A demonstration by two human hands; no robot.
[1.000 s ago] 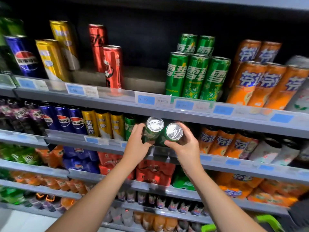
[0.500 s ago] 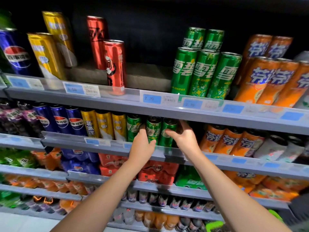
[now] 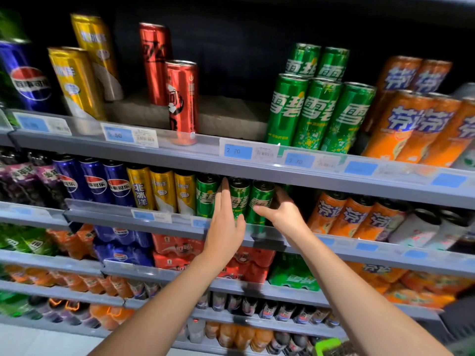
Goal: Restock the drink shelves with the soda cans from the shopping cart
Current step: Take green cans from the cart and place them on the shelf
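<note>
Left hand (image 3: 224, 222): open, fingers straight and together, pointing up; fingertips slipped between the leftmost green Sprite can (image 3: 206, 195) and the middle green Sprite can (image 3: 239, 197), palm side against the middle can, thumb spread out low in front of it. No grip.

Right hand (image 3: 284, 210): fingers curled behind the right green Sprite can (image 3: 261, 199), thumb laid across its front label; holding that can from the right side.

Both handled cans: upright on the second shelf (image 3: 385, 195), long axis vertical, dark tops up, labels facing out, touching or nearly touching each other, just beside the leftmost green can. Front clear lip of the second shelf crossing their bases.

Same shelf, left of the green cans: three yellow cans (image 3: 164, 191), then three blue Pepsi cans (image 3: 97, 182), then purple cans (image 3: 23, 178) at the far left. To the right: orange Fanta cans (image 3: 352, 217), then white cans (image 3: 421, 227).

Top shelf (image 3: 77, 147): a blue Pepsi can (image 3: 25, 78), two tall yellow cans (image 3: 77, 80), two tall red cans (image 3: 181, 98), a cluster of five tall green Sprite cans (image 3: 316, 111), tall orange Fanta cans (image 3: 411, 122). Price tags (image 3: 237, 151) along its edge.

Lower shelves: shrink-wrapped multipacks in red (image 3: 180, 250), blue and green, then bottles, blurred.

Bottom right corner: a green cart edge (image 3: 327, 345), contents not discernible.
</note>
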